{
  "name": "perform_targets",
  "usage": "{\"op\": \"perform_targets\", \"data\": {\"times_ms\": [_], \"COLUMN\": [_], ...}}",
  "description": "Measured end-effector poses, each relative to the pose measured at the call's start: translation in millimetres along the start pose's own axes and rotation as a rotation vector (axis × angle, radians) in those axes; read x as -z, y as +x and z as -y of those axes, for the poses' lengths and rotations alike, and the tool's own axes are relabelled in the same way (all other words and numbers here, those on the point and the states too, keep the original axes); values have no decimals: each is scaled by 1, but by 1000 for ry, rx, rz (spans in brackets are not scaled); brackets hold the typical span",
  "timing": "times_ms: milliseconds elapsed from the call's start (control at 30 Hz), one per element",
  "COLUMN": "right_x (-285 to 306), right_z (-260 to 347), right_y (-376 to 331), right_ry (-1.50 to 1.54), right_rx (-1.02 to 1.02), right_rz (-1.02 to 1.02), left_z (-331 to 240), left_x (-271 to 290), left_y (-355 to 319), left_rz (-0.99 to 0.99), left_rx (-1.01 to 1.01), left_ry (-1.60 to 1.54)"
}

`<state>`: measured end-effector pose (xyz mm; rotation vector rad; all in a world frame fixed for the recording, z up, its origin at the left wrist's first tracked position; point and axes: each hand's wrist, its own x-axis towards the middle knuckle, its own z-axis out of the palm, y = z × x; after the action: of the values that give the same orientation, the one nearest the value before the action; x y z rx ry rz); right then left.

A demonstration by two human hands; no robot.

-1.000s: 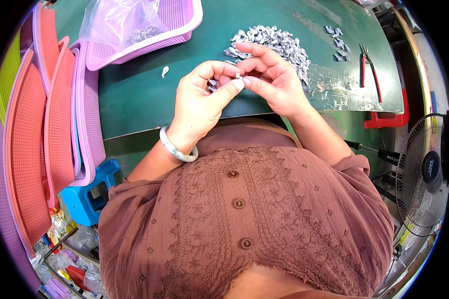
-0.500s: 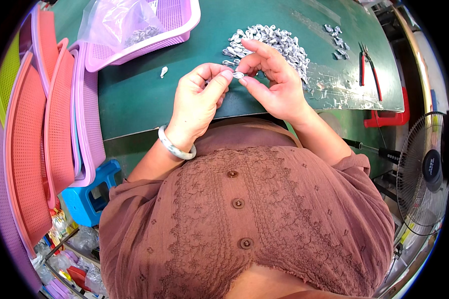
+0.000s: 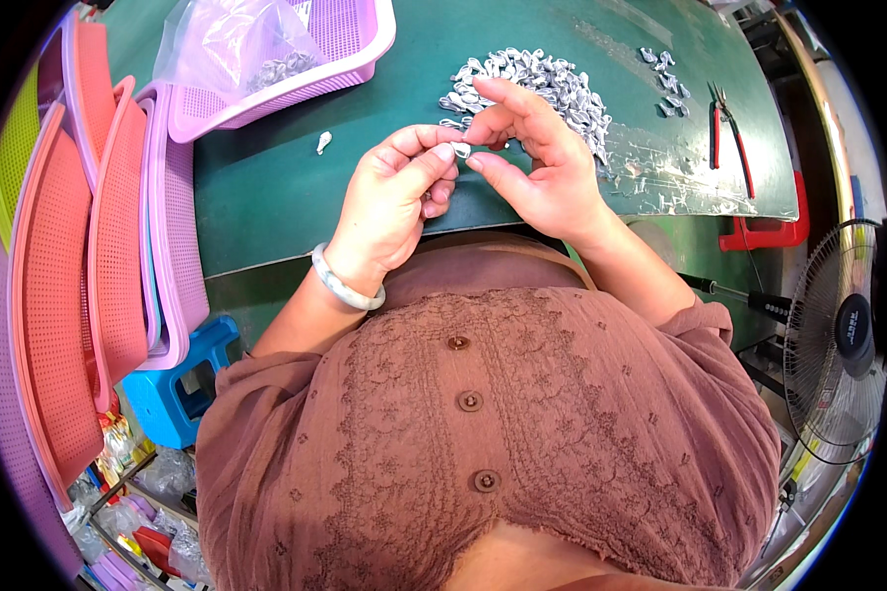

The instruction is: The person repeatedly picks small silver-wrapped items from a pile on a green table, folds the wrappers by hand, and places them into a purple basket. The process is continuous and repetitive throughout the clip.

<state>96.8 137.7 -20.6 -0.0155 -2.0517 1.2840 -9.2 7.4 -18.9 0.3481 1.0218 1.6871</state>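
Over the near edge of the green table, both my hands meet at a small whitish-grey looped piece [image 3: 461,150]. My left hand [image 3: 389,187], with a marbled bangle [image 3: 347,283] on its wrist, pinches one end between thumb and curled fingers. The thumb and a bent fingertip of my right hand [image 3: 552,177] close around the loop's other side, while an upper finger is raised. Just beyond my right hand lies a heap of similar grey looped pieces [image 3: 532,79]. One pale piece [image 3: 323,143] lies alone left of my hands.
A pink perforated basket [image 3: 384,44] holding a clear bag [image 3: 232,49] stands at the far left. Red-handled pliers [image 3: 731,143] and a few grey pieces [image 3: 668,87] lie right. Stacked baskets [image 3: 118,246], a blue stool [image 3: 172,399] and a fan [image 3: 836,340] flank me.
The looped piece has turned between my fingertips and shows less of its length. My right fingertips have shifted slightly left, toward my left thumb.
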Motion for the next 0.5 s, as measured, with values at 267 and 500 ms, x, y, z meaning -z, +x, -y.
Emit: {"op": "perform_targets", "data": {"times_ms": [267, 500], "right_x": [3, 7], "right_z": [1, -9], "right_y": [3, 10], "right_ry": [-84, -567], "right_rx": [6, 46], "right_rz": [-2, 146], "left_z": [0, -5], "left_x": [6, 6], "left_y": [3, 2], "left_rz": [65, -115], "left_rx": [82, 38], "left_ry": [-229, -205]}}
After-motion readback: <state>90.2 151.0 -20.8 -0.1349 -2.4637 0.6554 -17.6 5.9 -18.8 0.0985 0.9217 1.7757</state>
